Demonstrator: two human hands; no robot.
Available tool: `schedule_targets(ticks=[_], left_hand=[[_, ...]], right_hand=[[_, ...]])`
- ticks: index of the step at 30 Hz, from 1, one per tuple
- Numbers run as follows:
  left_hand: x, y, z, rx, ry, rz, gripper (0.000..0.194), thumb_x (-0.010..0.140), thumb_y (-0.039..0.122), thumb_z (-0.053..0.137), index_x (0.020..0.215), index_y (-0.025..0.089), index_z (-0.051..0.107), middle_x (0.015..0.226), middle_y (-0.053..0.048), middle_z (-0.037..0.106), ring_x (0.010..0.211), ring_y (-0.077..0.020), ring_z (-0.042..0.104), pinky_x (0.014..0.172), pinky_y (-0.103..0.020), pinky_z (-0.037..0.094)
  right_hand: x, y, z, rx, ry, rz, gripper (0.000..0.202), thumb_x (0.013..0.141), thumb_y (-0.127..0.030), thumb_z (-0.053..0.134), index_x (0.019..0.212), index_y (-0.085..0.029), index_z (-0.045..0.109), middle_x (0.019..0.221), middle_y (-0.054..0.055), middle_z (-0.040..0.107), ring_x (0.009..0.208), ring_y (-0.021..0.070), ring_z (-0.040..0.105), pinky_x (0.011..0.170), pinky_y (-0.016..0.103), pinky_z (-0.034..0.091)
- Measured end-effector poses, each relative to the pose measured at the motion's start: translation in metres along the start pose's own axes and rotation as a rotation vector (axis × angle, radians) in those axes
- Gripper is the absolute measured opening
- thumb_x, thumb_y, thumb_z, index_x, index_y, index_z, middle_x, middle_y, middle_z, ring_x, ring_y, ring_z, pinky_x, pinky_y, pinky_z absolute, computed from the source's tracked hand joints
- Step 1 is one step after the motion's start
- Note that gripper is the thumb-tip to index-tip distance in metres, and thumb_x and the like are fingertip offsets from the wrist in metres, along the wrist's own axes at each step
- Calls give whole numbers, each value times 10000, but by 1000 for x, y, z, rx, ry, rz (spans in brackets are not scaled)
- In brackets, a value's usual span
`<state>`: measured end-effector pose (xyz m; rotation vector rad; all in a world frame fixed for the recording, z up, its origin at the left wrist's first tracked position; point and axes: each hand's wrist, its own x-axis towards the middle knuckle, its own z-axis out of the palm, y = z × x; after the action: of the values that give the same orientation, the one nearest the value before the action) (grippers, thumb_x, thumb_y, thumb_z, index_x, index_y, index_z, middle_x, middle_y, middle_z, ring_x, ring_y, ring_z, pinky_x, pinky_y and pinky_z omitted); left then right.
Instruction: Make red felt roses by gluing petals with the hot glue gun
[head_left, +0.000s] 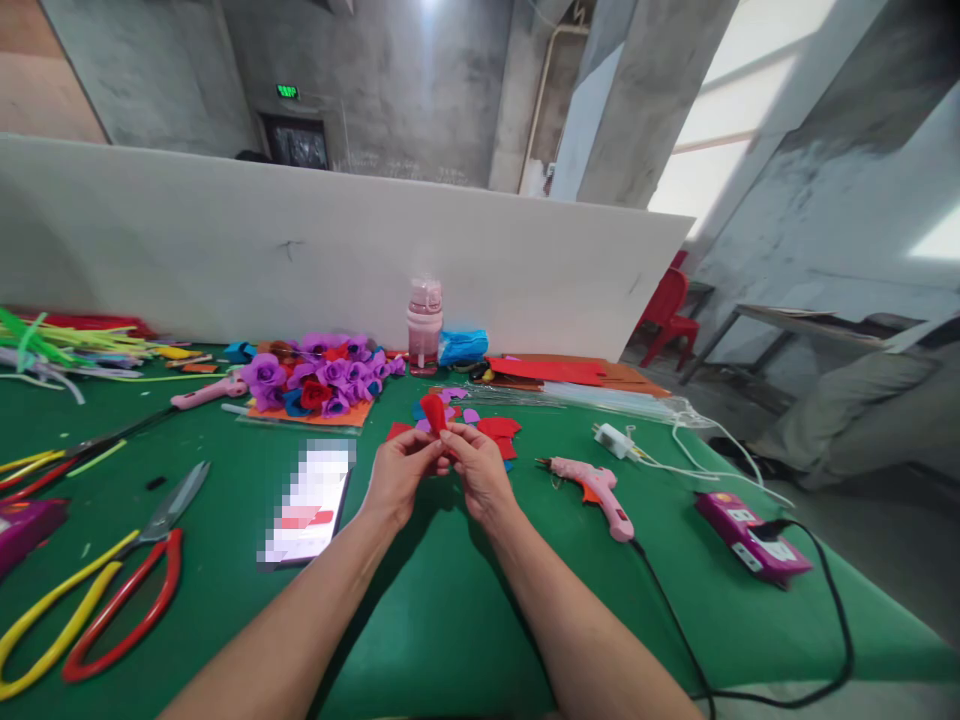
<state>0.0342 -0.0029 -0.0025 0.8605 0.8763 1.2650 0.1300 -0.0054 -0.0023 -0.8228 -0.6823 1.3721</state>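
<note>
A piece of red crepe paper [433, 411] stands up between my two hands, above the middle of the green table. My left hand [402, 468] pinches its lower part from the left. On the other side my right hand [477, 466] pinches it too, thumb and fingertips nearly touching those of the left. The paper's lower end is hidden by my fingers. Behind and beside the hands lie cut red petals [499, 432] and small purple petals [454, 395]. Right of my right hand a pink hot glue gun [596, 488] rests on its side.
Purple and red paper roses [330, 375] are heaped at the back left. A phone [311, 500] and large scissors [142, 560] lie to the left. A pink bottle [425, 330] stands before a white partition [337, 240]. A power strip [750, 540] with a trailing cord sits right.
</note>
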Motion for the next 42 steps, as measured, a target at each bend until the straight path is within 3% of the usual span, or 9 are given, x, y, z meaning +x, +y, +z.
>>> schedule_targets(ticks=[10, 17, 34, 42], left_hand=[[1, 1, 0, 23, -21, -22, 307, 495, 276, 796, 693, 125, 617, 587, -6, 639, 520, -112, 598, 543, -236, 497], [5, 6, -5, 27, 62, 75, 340, 547, 313, 766, 822, 144, 660, 732, -15, 662, 553, -90, 574, 519, -227, 487], [6, 2, -4, 39, 98, 59, 307, 497, 297, 786, 732, 133, 674, 650, -2, 640, 536, -92, 560, 529, -228, 483], [7, 2, -4, 76, 87, 125, 293, 501, 314, 781, 668, 132, 623, 595, 28, 589, 497, -73, 505, 497, -205, 442]], right_hand=[[3, 0, -3, 30, -42, 56, 256, 535, -283, 753, 715, -147, 632, 529, -39, 586, 403, 56, 476, 397, 171, 383], [4, 0, -5, -13, -32, -25, 203, 562, -273, 745, 716, -159, 677, 691, 9, 672, 639, 108, 601, 659, 238, 478], [6, 5, -6, -114, 24, -62, 237, 551, -299, 749, 720, -159, 660, 671, -5, 658, 597, 103, 591, 621, 231, 464], [6, 8, -7, -107, 38, -98, 206, 559, -278, 744, 694, -170, 631, 644, -32, 631, 596, 92, 579, 631, 223, 453]])
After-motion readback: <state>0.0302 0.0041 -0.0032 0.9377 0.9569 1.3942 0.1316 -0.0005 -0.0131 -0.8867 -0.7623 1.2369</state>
